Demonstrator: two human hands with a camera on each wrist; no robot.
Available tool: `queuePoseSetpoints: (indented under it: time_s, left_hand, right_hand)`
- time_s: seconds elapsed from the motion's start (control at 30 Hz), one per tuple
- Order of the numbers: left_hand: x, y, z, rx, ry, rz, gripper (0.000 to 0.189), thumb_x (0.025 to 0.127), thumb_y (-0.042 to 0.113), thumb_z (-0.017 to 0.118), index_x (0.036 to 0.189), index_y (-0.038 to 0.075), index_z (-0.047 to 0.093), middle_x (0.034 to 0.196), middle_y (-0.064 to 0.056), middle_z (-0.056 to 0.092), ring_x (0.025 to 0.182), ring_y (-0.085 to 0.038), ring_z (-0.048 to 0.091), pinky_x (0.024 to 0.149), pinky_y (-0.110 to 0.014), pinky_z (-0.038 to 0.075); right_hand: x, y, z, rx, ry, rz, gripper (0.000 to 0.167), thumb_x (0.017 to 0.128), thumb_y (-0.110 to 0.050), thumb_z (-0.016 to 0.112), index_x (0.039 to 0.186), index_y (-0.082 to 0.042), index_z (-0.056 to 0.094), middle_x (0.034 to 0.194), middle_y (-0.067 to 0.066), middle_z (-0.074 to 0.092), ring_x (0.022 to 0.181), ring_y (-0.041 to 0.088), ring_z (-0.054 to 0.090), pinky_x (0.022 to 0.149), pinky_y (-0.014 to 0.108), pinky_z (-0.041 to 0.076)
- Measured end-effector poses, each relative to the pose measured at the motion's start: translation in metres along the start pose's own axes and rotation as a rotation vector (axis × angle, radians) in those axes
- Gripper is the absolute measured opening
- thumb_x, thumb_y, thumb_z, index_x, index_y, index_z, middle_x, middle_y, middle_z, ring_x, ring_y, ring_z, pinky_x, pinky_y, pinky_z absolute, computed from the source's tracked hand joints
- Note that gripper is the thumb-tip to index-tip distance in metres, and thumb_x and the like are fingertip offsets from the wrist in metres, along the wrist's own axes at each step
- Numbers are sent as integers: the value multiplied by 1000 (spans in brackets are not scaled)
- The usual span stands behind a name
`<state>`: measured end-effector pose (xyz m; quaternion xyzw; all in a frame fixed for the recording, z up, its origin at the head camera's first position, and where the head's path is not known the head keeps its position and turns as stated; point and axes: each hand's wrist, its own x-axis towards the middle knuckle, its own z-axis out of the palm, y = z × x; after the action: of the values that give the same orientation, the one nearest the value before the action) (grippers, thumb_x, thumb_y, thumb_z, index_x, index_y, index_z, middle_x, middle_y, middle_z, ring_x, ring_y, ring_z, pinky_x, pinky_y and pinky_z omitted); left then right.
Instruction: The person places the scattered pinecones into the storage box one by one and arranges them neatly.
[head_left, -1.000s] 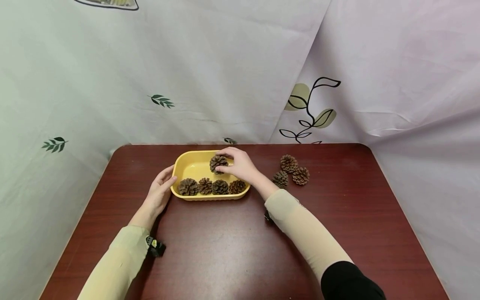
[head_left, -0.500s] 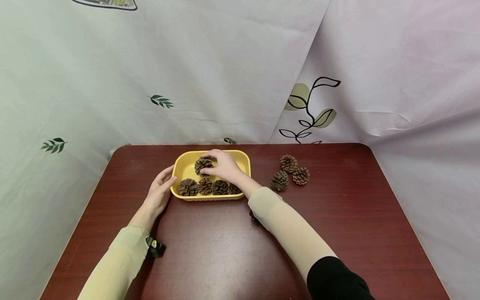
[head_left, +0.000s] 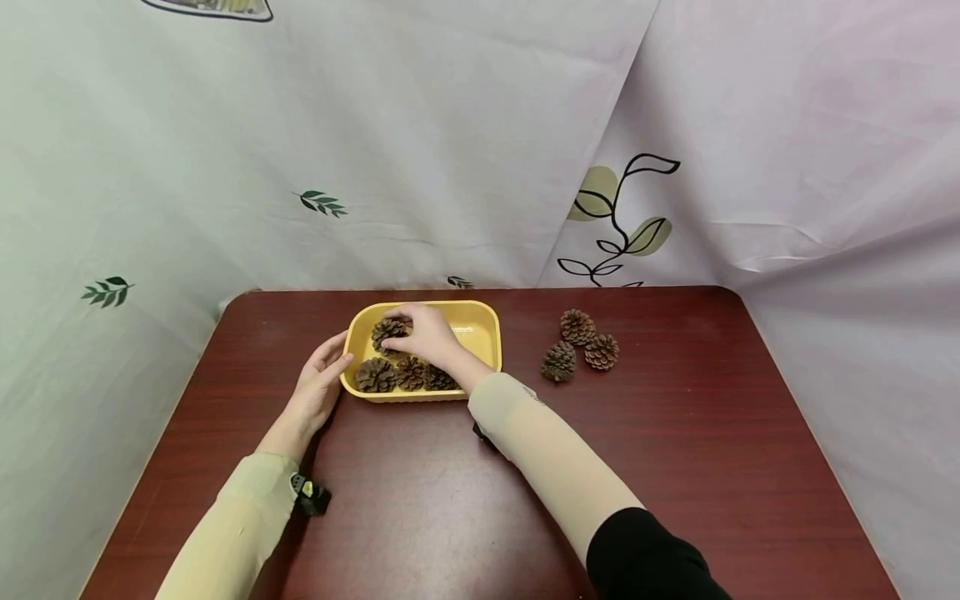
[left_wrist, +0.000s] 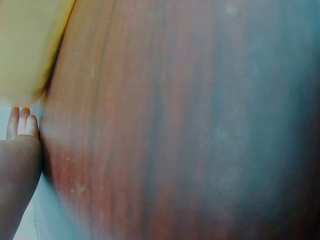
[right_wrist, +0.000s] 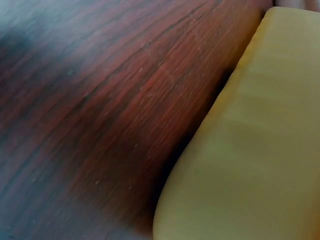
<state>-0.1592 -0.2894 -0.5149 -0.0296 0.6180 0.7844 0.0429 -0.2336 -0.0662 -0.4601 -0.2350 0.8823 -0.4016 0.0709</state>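
Note:
A yellow plastic tray [head_left: 489, 333] stands near the back of the table, with a row of pine cones [head_left: 376, 375] along its near side. My right hand [head_left: 431, 336] reaches over the tray and holds another pine cone [head_left: 388, 334] between thumb and fingers, at the back left inside it. My left hand [head_left: 318, 385] grips the tray's left end, thumb at the rim. In the left wrist view, the fingers [left_wrist: 23, 122] meet the tray's outer wall [left_wrist: 30, 50]. Only the tray's side [right_wrist: 245, 140] fills the right wrist view; the right hand's grip is hidden there.
Three more pine cones lie grouped on the dark red table [head_left: 675, 433] right of the tray: a greyish cone [head_left: 558, 362] and two browner cones [head_left: 578, 327] behind it. A pale printed cloth [head_left: 420, 150] hangs behind the table's back edge.
My right hand has carried its pine cone leftward across the tray, from the middle to the back left. The forearm now uncovers the loose greyish cone. The left hand has stayed put.

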Motion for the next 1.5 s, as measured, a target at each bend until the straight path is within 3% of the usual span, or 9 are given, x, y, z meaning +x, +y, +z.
queuePoseSetpoints:
  time_s: [0.2,0.4,0.67,1.1,1.5]
  left_hand:
    - [1,0,0,-1,-8,10,35,110,6,55,141,24,57,125,19,71,114,1,67,95,-15,55]
    - [0,0,0,-4,-15,15,35,110,6,55,138,26,58,124,19,71,113,1,67,95,-15,55]
    - [-1,1,0,-9,-15,11,35,110,6,55,138,26,59,126,19,71,115,1,67,96,-15,55]
    - [-1,1,0,-18,-20,12,35,110,5,55,137,26,60,125,18,71,113,1,67,95,-15,55]
    - [0,0,0,-15,-25,25,35,110,5,54,138,26,60,124,18,72,111,0,68,95,-16,55]
  right_hand:
    - [4,-4,6,23,-8,13,48,93,-28,85,137,-16,71,144,3,69,137,22,63,117,34,49]
    - [4,-6,9,69,-33,33,47,93,-26,86,136,-14,72,138,3,72,126,22,68,109,33,55]
    - [7,-4,9,20,-85,35,49,91,-27,87,136,-14,71,138,3,73,124,20,69,107,27,55]
    - [12,-6,7,-57,-149,11,48,94,-29,84,138,-15,70,141,2,71,129,19,66,110,29,53]
    - [14,-12,7,-55,-180,11,53,96,-26,83,144,-12,66,146,3,68,136,20,63,115,30,50]
